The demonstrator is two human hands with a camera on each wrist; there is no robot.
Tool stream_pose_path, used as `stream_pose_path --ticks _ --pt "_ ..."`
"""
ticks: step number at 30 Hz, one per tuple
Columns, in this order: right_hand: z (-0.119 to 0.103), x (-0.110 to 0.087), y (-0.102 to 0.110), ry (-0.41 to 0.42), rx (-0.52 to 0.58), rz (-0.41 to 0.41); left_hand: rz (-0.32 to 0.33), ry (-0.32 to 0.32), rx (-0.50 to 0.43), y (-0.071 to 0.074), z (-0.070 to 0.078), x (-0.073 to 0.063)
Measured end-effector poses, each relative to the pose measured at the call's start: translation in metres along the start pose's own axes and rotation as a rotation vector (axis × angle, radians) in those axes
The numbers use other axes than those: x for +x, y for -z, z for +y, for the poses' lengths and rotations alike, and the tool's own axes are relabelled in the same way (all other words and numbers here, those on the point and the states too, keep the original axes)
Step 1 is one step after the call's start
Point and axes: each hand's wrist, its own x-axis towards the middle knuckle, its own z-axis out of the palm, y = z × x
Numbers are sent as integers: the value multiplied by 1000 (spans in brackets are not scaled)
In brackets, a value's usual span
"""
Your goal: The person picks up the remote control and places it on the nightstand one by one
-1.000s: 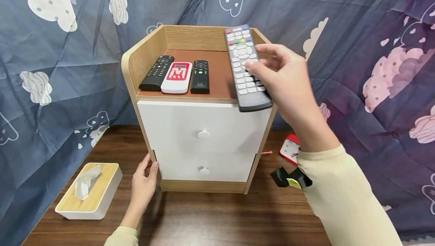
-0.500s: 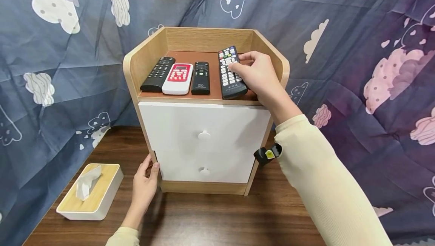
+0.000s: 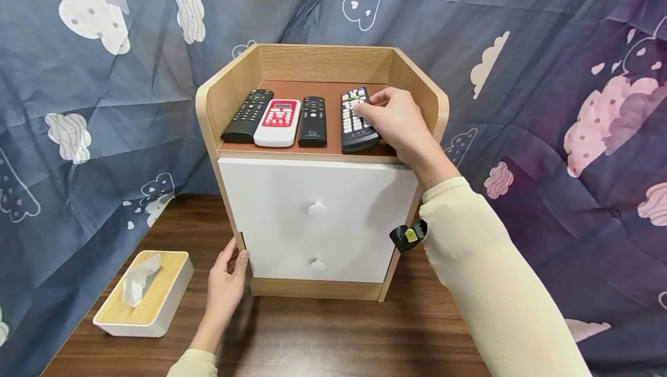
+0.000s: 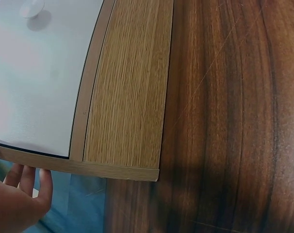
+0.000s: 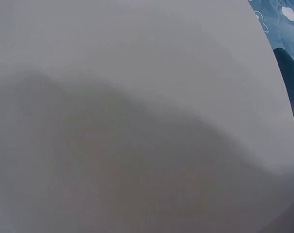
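Note:
On the cabinet's brown top point(image 3: 333, 134), my right hand point(image 3: 403, 125) holds a black remote control point(image 3: 359, 141) with white keys, thumb over the keys and fingers along its right edge. The remote lies nearly flat at the front of the top. Low on the left, my left hand point(image 3: 224, 290) touches the cabinet's side panel point(image 4: 113, 171), thumb at the front edge and fingers against the outer face. To the remote's left lie a slim black remote point(image 3: 312, 122), a white remote with a red face point(image 3: 278, 125) and a larger black remote point(image 3: 249, 116).
Raised wooden walls point(image 3: 325, 63) bound the cabinet top at the back and sides. Two white drawers point(image 3: 276, 191) with round knobs are closed. A tissue box point(image 3: 146, 296) stands on the dark wooden table point(image 3: 312, 336) at left. A patterned curtain point(image 3: 156, 76) hangs behind.
My right hand has lowered the remote from above the cabinet's front right down onto its top, moving it left and away from me. The left hand has stayed at the side panel.

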Motion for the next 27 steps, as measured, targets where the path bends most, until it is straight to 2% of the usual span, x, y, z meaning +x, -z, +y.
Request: stream_pose_path --ticks 11,17,27 --pt "-1 -1 2 -2 8 -6 10 -26 7 -1 4 -2" --pt "2 -4 2 33 -13 -5 22 -19 7 -2 2 -3" --pt "2 -5 0 39 -36 35 44 -26 1 -5 0 -5"
